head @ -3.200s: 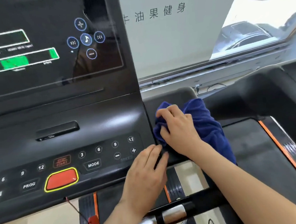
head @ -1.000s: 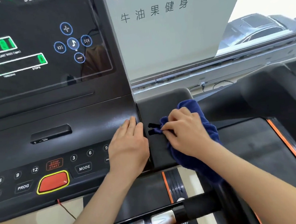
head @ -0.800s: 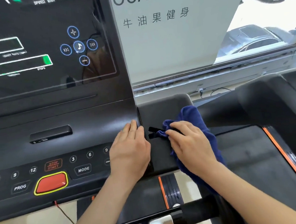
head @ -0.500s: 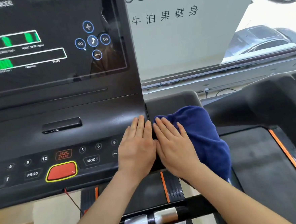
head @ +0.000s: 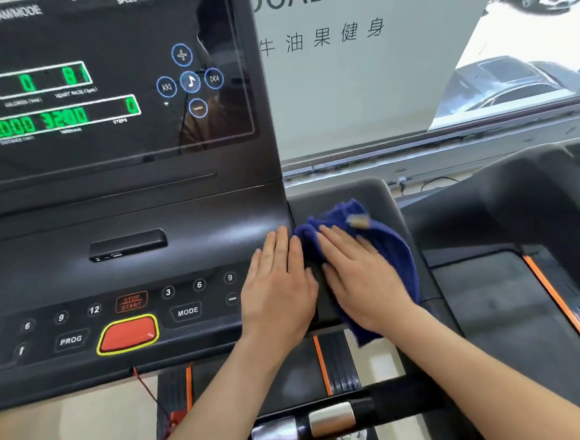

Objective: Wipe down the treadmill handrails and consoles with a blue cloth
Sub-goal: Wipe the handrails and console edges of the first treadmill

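A dark blue cloth [head: 391,247] lies bunched on the black side tray [head: 338,195] at the right end of the treadmill console [head: 113,266]. My right hand [head: 361,276] presses flat on the cloth with straight fingers. My left hand [head: 278,289] rests flat on the console's right edge, just left of the cloth, covering some of the keypad buttons. A black handrail bar with silver grip sensors [head: 330,419] crosses below my forearms.
The lit display [head: 60,98] and touch icons fill the upper left. A red stop button [head: 128,334] sits on the keypad. A second treadmill with an orange-edged belt [head: 494,308] stands to the right. A window and a white sign [head: 356,60] are behind.
My right hand went from pinching the cloth at the tray's slot to pressing flat on it. The cloth now spreads over the tray. My left hand stayed on the console edge.
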The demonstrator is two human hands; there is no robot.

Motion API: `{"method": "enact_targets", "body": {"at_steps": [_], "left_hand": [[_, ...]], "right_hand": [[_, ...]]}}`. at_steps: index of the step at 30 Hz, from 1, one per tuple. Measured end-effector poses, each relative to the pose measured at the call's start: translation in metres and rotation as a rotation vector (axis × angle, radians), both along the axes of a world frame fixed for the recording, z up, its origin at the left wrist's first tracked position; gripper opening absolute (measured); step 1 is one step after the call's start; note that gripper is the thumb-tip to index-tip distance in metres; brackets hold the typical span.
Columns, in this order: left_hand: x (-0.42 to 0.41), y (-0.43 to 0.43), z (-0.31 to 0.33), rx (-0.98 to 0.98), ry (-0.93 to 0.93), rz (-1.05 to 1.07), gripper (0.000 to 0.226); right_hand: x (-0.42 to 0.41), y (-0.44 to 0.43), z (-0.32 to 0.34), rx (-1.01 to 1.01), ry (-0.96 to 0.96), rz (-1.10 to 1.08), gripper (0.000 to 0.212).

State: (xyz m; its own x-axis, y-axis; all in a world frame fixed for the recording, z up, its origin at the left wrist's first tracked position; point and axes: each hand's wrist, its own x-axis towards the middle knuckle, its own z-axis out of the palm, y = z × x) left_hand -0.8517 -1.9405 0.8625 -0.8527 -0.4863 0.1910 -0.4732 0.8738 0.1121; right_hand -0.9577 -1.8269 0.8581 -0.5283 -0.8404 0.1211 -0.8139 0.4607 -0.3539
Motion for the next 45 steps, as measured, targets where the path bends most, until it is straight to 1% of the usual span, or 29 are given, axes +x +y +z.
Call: {"method": "enact_targets", "body": {"at_steps": [2,4,6,8,10,11,13,16,18,19,23,25,26,27,29,31,33,35,37,39,41,43,44,45], "left_hand": [[0.0,0.001,-0.001,-0.003,0.009,0.003,0.055],[0.0,0.002,-0.001,-0.006,0.009,0.004,0.054],[0.0,0.003,0.0,-0.001,-0.005,0.003,0.054],[0.0,0.002,0.0,0.009,-0.026,0.014,0.054],[-0.003,0.004,0.0,0.032,-0.047,0.037,0.055],[-0.004,0.004,0.0,0.044,-0.061,0.047,0.056],[-0.01,0.004,0.004,0.068,-0.053,0.05,0.056],[-0.021,0.0,0.015,0.128,0.041,0.061,0.05],[-0.028,-0.003,0.025,0.158,0.07,0.095,0.042],[-0.033,-0.002,0.028,0.144,0.07,0.1,0.042],[-0.056,0.009,0.031,0.124,0.028,0.004,0.052],[-0.073,0.015,0.026,0.131,0.039,-0.045,0.06],[-0.08,0.017,0.022,0.131,0.025,-0.068,0.061],[-0.085,0.019,0.018,0.124,-0.002,-0.089,0.06],[-0.091,0.025,0.009,0.103,-0.046,-0.11,0.057],[-0.089,0.029,0.006,0.11,-0.081,-0.11,0.059],[-0.085,0.03,0.006,0.127,-0.094,-0.109,0.057],[-0.078,0.031,0.006,0.148,-0.085,-0.109,0.054],[-0.07,0.037,0.003,0.144,-0.063,-0.12,0.057],[-0.061,0.046,-0.002,0.136,-0.052,-0.157,0.056],[-0.049,0.058,-0.004,0.126,-0.014,-0.203,0.05],[-0.036,0.072,-0.005,0.133,0.059,-0.262,0.043],[-0.026,0.08,-0.005,0.141,0.082,-0.303,0.042],[-0.016,0.087,-0.005,0.146,0.091,-0.347,0.043]], "right_hand": [[-0.018,0.021,0.003,0.047,0.106,-0.015,0.05],[-0.045,0.012,0.0,0.131,0.136,-0.091,0.05],[-0.07,-0.013,-0.001,0.157,0.124,-0.194,0.05],[-0.089,-0.04,0.0,0.155,0.07,-0.286,0.049],[-0.089,-0.056,0.002,0.162,0.044,-0.346,0.049],[-0.08,-0.059,0.002,0.17,0.038,-0.343,0.049],[-0.05,-0.049,0.004,0.158,0.049,-0.234,0.054],[-0.01,-0.009,0.008,0.127,0.005,-0.067,0.062],[-0.02,-0.005,0.008,0.142,0.003,-0.043,0.059],[-0.031,-0.014,0.008,0.15,0.011,-0.053,0.056],[-0.079,-0.067,0.007,0.18,0.062,-0.103,0.052],[-0.104,-0.069,0.006,0.165,0.067,-0.169,0.047],[-0.115,-0.064,0.006,0.14,0.031,-0.215,0.046],[-0.126,-0.057,0.005,0.098,-0.053,-0.266,0.046],[-0.144,-0.041,0.004,-0.022,-0.335,-0.359,0.045],[-0.152,-0.025,-0.001,-0.164,-0.606,-0.432,0.046],[-0.149,-0.006,-0.009,-0.263,-0.798,-0.486,0.046],[-0.135,0.02,-0.023,-0.301,-0.937,-0.514,0.045],[-0.114,0.049,-0.037,-0.339,-1.02,-0.51,0.04],[-0.086,0.079,-0.04,-0.378,-1.102,-0.523,0.04],[-0.058,0.102,-0.029,-0.371,-1.11,-0.522,0.041],[-0.034,0.119,-0.016,-0.349,-1.041,-0.562,0.044],[-0.023,0.124,-0.008,-0.312,-0.957,-0.595,0.046],[-0.013,0.126,-0.003,-0.25,-0.827,-0.612,0.046]]}}
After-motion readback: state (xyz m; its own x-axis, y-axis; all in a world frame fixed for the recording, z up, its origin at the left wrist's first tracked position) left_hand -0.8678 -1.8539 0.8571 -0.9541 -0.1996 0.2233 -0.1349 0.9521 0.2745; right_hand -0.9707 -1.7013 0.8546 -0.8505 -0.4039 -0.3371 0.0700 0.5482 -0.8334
